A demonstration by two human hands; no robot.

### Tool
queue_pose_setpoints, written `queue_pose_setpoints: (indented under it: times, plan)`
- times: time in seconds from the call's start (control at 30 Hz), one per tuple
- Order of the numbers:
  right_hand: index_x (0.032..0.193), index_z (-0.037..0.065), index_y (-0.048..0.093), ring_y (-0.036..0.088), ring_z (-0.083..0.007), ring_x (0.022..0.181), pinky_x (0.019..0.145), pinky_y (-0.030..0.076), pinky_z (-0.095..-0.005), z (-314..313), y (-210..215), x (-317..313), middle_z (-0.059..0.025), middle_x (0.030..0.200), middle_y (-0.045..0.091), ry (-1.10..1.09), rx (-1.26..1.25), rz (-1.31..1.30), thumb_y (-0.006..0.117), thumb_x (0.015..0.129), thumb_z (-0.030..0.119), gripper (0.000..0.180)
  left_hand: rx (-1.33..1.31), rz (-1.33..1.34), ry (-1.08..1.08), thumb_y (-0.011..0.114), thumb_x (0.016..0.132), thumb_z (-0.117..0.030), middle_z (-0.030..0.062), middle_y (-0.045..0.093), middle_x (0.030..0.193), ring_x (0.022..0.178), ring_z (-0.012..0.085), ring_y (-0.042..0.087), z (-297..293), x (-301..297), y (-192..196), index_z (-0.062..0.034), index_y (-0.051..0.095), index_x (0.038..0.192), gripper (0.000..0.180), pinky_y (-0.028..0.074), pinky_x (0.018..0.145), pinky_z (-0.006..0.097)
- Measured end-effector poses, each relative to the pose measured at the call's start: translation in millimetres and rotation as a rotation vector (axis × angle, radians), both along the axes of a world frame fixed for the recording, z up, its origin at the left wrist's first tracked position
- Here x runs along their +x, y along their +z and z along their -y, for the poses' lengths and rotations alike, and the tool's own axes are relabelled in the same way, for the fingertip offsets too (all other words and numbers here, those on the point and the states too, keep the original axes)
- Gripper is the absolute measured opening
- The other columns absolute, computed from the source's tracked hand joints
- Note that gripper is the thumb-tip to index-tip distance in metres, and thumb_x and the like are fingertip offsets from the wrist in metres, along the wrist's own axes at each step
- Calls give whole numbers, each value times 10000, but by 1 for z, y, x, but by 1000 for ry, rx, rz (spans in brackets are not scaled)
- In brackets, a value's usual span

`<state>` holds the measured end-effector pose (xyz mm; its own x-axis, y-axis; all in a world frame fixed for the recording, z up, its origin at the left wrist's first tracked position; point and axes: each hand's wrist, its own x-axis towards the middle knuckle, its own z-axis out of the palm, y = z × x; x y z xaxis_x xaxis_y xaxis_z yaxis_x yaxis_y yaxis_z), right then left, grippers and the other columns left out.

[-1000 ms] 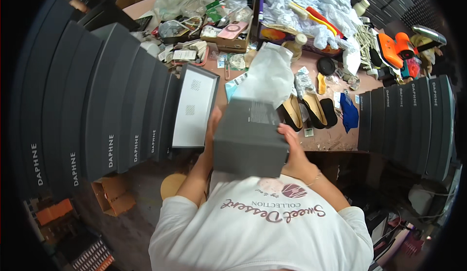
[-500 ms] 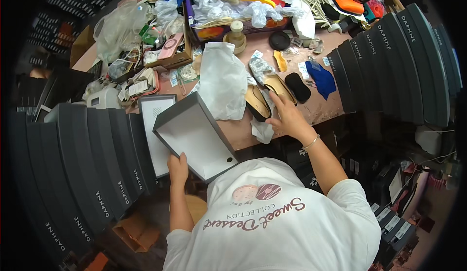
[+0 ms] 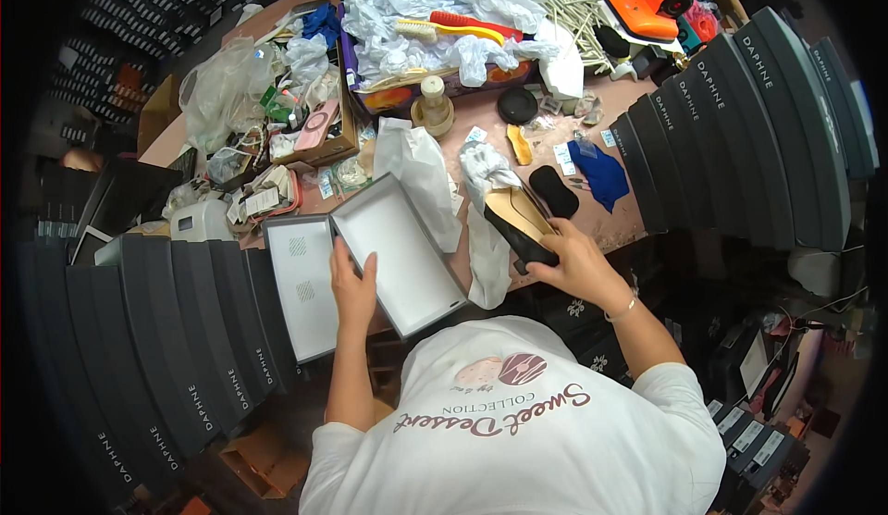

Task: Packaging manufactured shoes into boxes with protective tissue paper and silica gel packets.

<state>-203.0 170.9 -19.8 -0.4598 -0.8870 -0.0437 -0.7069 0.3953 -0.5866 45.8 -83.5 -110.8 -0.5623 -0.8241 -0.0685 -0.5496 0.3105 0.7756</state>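
A grey shoebox (image 3: 412, 256) with a white inside tilts at the table's front edge, its lid (image 3: 301, 297) lying alongside on the left. My left hand (image 3: 352, 291) grips the box where its near wall meets the lid, thumb up. To the right, my right hand (image 3: 581, 267) is closed around the heel end of a black shoe (image 3: 520, 222) with a tan insole; white tissue (image 3: 488, 165) is at its toe. Whether the second shoe is under it I cannot tell. More white paper (image 3: 487, 254) hangs below the shoe, and a larger sheet (image 3: 418, 177) stands behind the box.
Stacks of dark shoeboxes flank me on the left (image 3: 176, 330) and right (image 3: 740, 136). Behind are a carton of crumpled tissue (image 3: 453, 15) with brushes, a bottle (image 3: 432, 108), a black pad (image 3: 554, 191) and a blue cloth (image 3: 599, 177).
My right hand has closed on the shoe, which is now lifted and turned. The shoebox has shifted right and lies flatter, with more of the lid showing. My left hand has moved up along it.
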Motion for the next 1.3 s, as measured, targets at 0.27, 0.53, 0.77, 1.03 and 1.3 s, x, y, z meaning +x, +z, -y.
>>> queue_pose_setpoints:
  times: [0.27, 0.53, 0.77, 1.03, 1.3]
  plan:
    - [1174, 67, 574, 597, -369, 933, 812, 485, -390, 29, 12, 70, -246, 1115, 532, 220, -133, 293, 633, 853, 335, 422, 1701, -915, -88, 415, 837, -709, 172, 570, 1166, 1097, 274, 560, -50, -85, -2, 0, 431, 1304, 848, 452, 951, 385]
    - [1114, 108, 549, 636, -308, 686, 613, 514, -390, 147, -43, 45, -135, 889, 600, 180, 26, -246, 626, 795, 216, 346, 1183, -807, 182, 588, 897, -426, 91, 516, 1292, 1176, 243, 503, -67, -83, 19, -75, 443, 1314, 563, 393, 1012, 422]
    - [1126, 59, 527, 635, -254, 818, 684, 515, -349, 145, -111, 52, -133, 950, 598, 133, -591, 125, 566, 880, 163, 269, 1407, -874, 191, 543, 918, -381, 148, 571, 1202, 1076, 242, 572, -35, -56, 4, -21, 502, 1231, 479, 485, 911, 390]
    - [1100, 59, 556, 608, -128, 853, 754, 514, -306, 164, -111, 24, -36, 959, 625, -415, -543, 1633, 508, 955, 177, 193, 1746, -722, -354, 556, 836, -598, 232, 600, 1066, 837, 325, 670, 7, -19, 4, -2, 439, 1289, 758, 581, 694, 391]
    - [1089, 22, 530, 629, -192, 881, 826, 514, -363, 184, -112, -28, -75, 982, 622, -438, -900, 1671, 488, 970, 174, 197, 989, -349, -540, 815, 643, -420, 147, 248, 1484, 1397, 245, 196, 5, -24, 61, -39, 147, 1480, 1137, 128, 1129, 319]
